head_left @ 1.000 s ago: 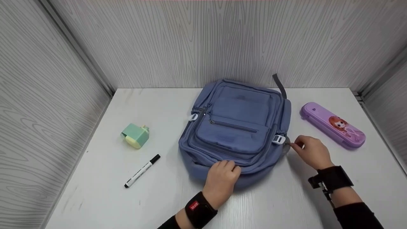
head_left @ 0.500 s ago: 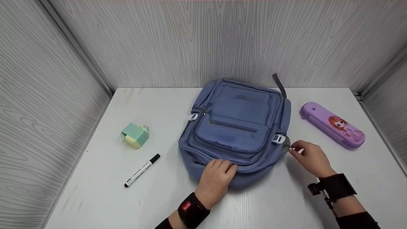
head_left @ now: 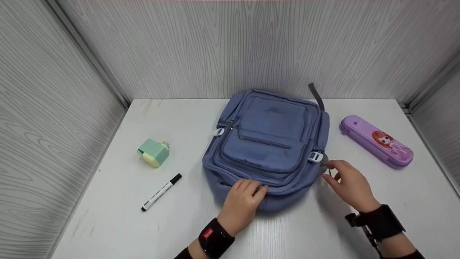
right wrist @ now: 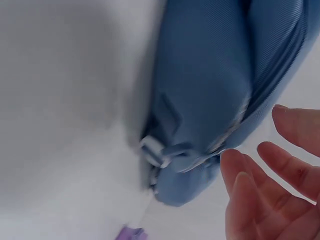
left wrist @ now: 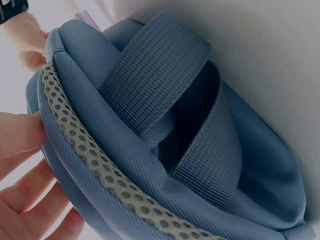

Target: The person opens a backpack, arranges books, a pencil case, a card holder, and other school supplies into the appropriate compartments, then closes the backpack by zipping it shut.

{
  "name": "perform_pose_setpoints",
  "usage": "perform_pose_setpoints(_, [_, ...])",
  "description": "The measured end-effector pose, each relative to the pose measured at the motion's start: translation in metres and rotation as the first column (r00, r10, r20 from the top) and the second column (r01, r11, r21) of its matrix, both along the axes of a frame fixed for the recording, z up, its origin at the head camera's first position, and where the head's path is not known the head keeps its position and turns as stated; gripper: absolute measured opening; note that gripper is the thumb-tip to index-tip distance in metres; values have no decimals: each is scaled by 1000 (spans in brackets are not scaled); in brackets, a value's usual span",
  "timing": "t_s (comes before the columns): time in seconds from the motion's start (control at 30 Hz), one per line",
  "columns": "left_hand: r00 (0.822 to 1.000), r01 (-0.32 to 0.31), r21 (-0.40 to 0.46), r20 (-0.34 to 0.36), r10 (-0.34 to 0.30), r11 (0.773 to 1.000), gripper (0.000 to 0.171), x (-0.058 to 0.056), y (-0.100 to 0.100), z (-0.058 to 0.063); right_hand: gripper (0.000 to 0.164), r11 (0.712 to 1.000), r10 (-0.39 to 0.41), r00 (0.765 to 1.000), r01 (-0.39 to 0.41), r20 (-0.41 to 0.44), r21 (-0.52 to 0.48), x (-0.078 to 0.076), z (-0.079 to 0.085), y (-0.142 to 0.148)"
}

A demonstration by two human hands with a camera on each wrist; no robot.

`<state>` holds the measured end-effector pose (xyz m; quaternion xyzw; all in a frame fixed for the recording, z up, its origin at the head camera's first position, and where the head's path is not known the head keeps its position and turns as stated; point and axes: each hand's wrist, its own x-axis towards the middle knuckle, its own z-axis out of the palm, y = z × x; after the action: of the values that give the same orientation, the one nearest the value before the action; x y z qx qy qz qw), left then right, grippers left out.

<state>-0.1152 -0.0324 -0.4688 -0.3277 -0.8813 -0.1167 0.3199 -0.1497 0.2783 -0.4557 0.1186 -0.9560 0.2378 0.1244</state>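
A blue backpack (head_left: 271, 129) lies front side up on the table, its rounded end toward the person. At that near edge my left hand (head_left: 239, 205) holds the fabric. In the left wrist view the thumb (left wrist: 22, 132) presses on the edge beside a mesh trim (left wrist: 95, 150), with the other fingers behind. By the white buckle (head_left: 315, 157) on the right side, my right hand (head_left: 352, 185) has its thumb and forefinger apart beside a grey mesh side piece (head_left: 324, 163). A thin dark strip shows between those fingers. In the right wrist view one fingertip (right wrist: 231, 160) is right at the bag's edge.
A purple pencil case (head_left: 375, 141) lies right of the backpack. On the left are a green and yellow small object (head_left: 153, 153) and a white marker with black ends (head_left: 161, 192). A dark strap (head_left: 316, 96) sticks up at the back, before the wood-grain wall (head_left: 230, 46).
My right hand has moved slightly down along the bag's side, and its pinching thumb and forefinger have parted. My left hand has slid a little left along the near edge.
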Motion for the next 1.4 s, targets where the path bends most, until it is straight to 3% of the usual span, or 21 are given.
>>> perform_pose_setpoints(0.23, [1000,9,4,12,-9,1000,23,-1,-1,0,34,993,111,982,-117,-154,-25,20,11,-30])
perform_pose_setpoints(0.43, [997,58,32,52,-59,998,29,-8,-10,6,43,957,288,927,-289,-241,33,37,18,-64])
perform_pose_setpoints(0.57, [996,32,100,77,-40,994,36,-24,-35,15,51,927,373,891,-368,-258,70,44,20,-83])
perform_pose_setpoints(0.7, [990,-94,139,113,78,986,29,-52,-69,16,55,908,417,882,-416,-220,52,48,19,-94])
perform_pose_setpoints(0.77, [974,-172,115,169,151,978,31,-65,-85,12,57,903,429,885,-428,-179,44,48,18,-97])
perform_pose_setpoints(0.83, [944,-232,65,255,209,971,35,-75,-100,7,60,900,435,891,-433,-133,45,49,16,-99])
perform_pose_setpoints(0.93, [891,-252,1,389,232,968,39,-84,-114,-1,65,900,435,898,-432,-69,57,50,14,-100])
perform_pose_setpoints(1.0, [874,-236,-9,435,216,972,40,-86,-120,-7,67,900,435,900,-433,-32,57,50,12,-99])
perform_pose_setpoints(1.07, [883,-212,8,430,188,977,38,-88,-122,-12,68,901,433,902,-432,-2,50,51,10,-98])
perform_pose_setpoints(1.23, [937,-167,43,317,145,985,24,-87,-120,-22,67,906,423,906,-422,1,27,51,4,-94])
perform_pose_setpoints(1.4, [950,-165,9,270,157,986,18,-78,-114,-26,64,906,423,905,-422,-49,23,50,-1,-89])
